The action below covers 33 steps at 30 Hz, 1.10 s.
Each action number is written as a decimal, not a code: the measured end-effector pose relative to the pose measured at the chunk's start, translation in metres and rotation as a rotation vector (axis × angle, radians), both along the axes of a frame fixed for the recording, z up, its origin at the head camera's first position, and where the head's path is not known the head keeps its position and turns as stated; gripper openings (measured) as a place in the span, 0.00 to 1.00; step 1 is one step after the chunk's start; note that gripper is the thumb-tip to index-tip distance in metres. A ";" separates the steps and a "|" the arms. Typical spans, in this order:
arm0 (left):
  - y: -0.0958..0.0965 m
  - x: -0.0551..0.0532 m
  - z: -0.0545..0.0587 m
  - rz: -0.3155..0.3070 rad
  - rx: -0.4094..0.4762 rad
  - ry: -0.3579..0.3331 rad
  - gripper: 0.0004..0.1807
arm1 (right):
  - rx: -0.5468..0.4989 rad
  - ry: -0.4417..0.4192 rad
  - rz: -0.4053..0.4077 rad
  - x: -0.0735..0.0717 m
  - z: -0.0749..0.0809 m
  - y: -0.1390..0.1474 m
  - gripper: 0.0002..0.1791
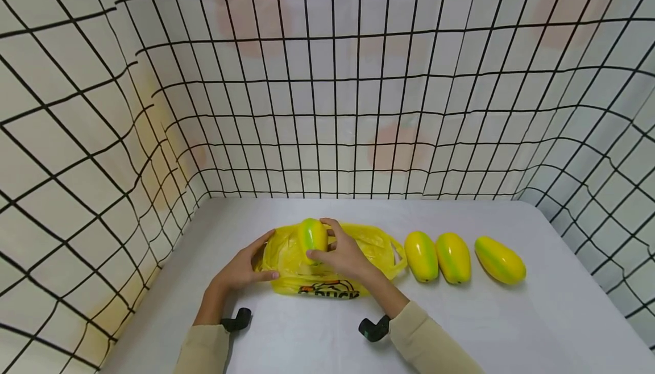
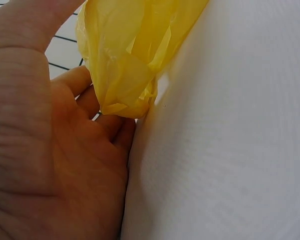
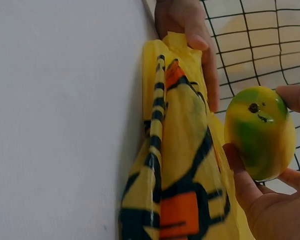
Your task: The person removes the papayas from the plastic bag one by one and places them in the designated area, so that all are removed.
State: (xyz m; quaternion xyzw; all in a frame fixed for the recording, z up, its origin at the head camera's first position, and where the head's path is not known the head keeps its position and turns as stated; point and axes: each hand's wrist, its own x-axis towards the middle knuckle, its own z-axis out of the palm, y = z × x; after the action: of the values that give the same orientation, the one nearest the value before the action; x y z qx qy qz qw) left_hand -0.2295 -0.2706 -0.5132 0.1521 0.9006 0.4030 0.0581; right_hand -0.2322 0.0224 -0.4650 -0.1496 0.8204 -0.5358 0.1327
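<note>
A glossy yellow-green papaya (image 1: pixel 313 240) is held upright between the thumb and fingers of my right hand (image 1: pixel 349 256), above a yellow plastic bag (image 1: pixel 376 242). The right wrist view shows the papaya (image 3: pixel 260 135) end-on, its dark stem spot facing the camera. My left hand (image 1: pixel 239 267) is at the bag's left end, thumb in front and fingers behind. In the left wrist view, the crumpled bag end (image 2: pixel 122 75) lies against the fingers of the left hand (image 2: pixel 84 160), which are only slightly bent. The bag's front carries black lettering and an orange print.
To the right of the bag lie two papayas side by side, one papaya (image 1: pixel 422 256) nearer it and another papaya (image 1: pixel 453 258) beside that. A tilted papaya (image 1: pixel 500 260) lies farther right. White cloth covers the table (image 1: pixel 307 334); a black-grid backdrop (image 1: pixel 348 95) encloses back and sides.
</note>
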 end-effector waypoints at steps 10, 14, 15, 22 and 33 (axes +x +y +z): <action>0.001 0.000 0.000 0.003 -0.015 -0.006 0.59 | -0.001 0.029 -0.030 0.002 0.008 0.036 0.47; 0.002 0.000 0.001 -0.001 -0.015 0.002 0.59 | 0.004 0.026 -0.052 0.004 0.014 0.051 0.46; 0.002 0.000 0.001 0.002 -0.014 0.005 0.59 | 0.008 0.027 -0.054 0.004 0.016 0.055 0.45; 0.002 0.002 0.001 -0.003 -0.009 -0.005 0.59 | 0.012 0.048 -0.075 0.006 0.019 0.079 0.43; 0.001 0.002 0.001 0.002 -0.008 0.002 0.59 | 0.042 0.070 -0.092 0.007 0.024 0.110 0.44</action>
State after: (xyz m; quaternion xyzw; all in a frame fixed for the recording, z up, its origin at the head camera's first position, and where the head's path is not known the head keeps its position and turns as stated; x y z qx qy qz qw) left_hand -0.2279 -0.2701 -0.5126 0.1513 0.9024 0.3993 0.0572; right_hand -0.2250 0.1320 -0.4414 -0.1275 0.8415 -0.5186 0.0820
